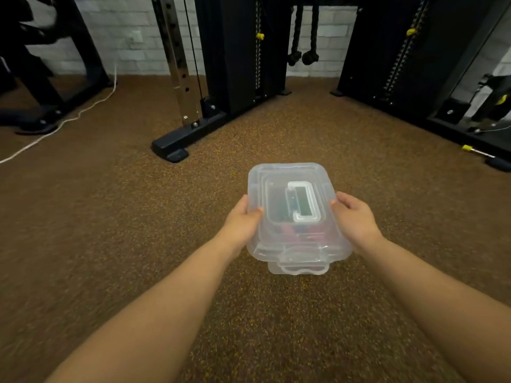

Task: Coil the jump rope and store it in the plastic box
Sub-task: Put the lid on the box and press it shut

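Clear lidded plastic box held over speckled brown floor, left hand and right hand clamped on its sides (blurred red and green shapes inside).

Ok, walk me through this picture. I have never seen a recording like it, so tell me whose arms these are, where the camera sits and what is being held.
There is no machine here. A camera worn on a person's head looks forward and down, so the bare arms are their own. The left hand and right hand grip opposite sides of a clear plastic box with a handled lid. The lid is on, and blurred red and green shapes show through it. Below is a brown speckled gym floor; black weight machines stand behind, and a white cord trails at far left.
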